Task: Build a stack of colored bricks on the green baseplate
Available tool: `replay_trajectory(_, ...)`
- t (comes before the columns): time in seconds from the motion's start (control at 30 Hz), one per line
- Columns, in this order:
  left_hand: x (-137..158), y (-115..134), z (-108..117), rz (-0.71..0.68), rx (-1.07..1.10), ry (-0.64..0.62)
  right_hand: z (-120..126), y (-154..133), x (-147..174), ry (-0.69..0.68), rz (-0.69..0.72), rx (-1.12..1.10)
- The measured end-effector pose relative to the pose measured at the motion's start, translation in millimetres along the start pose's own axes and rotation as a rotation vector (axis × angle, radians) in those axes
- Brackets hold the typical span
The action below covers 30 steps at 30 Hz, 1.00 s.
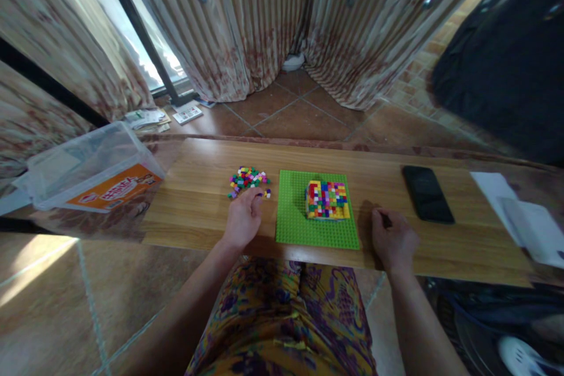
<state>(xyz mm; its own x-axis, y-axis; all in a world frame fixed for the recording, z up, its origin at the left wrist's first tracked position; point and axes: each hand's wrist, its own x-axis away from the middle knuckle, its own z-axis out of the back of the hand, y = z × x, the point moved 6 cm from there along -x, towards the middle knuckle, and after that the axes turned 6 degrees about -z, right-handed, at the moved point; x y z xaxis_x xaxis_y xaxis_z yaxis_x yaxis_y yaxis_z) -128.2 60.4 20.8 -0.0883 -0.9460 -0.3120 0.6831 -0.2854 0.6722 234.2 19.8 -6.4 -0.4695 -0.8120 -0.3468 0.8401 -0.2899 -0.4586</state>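
A green studded baseplate (291,217) lies on the wooden table, bearing a block built of many small multicoloured bricks (326,200). To its left is a loose pile of small toy bricks (247,178). My left hand (244,217) is at the near edge of this pile, thumb and forefinger pinched around what looks like a small dark brick. My right hand (395,238) rests on the table to the right of the baseplate, fingers curled into a loose fist. Whatever it may hold is hidden.
A black phone (427,194) lies right of my right hand, with white papers (524,217) beyond it. On the left stands a clear plastic box (99,164) with an orange label. Curtains (255,23) hang beyond the table (198,176).
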Motion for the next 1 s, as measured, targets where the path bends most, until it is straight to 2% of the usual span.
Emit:
replay_trajectory(0.3,3,5,-6,-0.092,-0.171,-0.029,-1,1,0,-0.004,-0.002,0.012)
replay_trajectory(0.53,4,4,-10,-0.044,-0.283,-0.082,-1,2,1,-0.001,-0.005,-0.008)
replay_trajectory(0.7,5,5,-9,-0.046,-0.26,-0.061,-1,2,2,-0.012,-0.012,-0.012)
replay_trajectory(0.83,3,-2,3,-0.013,-0.215,0.012,-2,2,2,-0.017,-0.023,0.001)
replay_trajectory(0.93,-1,-16,22,0.074,-0.232,0.099,-2,2,1,-0.012,-0.015,0.005)
replay_trajectory(1.0,-5,-28,32,0.113,-0.252,0.114,-2,2,1,-0.008,-0.006,0.005)
